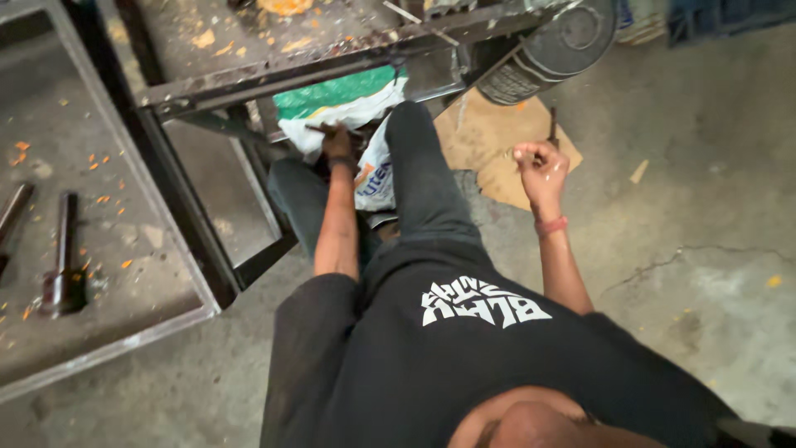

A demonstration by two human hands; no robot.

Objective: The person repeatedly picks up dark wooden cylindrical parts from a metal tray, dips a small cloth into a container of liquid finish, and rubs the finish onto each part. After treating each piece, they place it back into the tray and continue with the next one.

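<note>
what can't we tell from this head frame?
- Left hand: reaches under the metal frame into the white sack; what it grips is too small and dark.
- Right hand: fist around a thin dark tool; its type is too small to tell.
- Dark can: top cut off by the edge.

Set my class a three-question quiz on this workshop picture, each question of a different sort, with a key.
1. True or false: the left hand reaches into the white sack under the metal frame.
2. What lies on the floor beyond the right hand? A) flat cardboard B) a blue bucket C) a coil of rope
3. Fill in: the right hand, closed around something small, wears a ___ wristband.

Key: 1 true; 2 A; 3 red.
</note>
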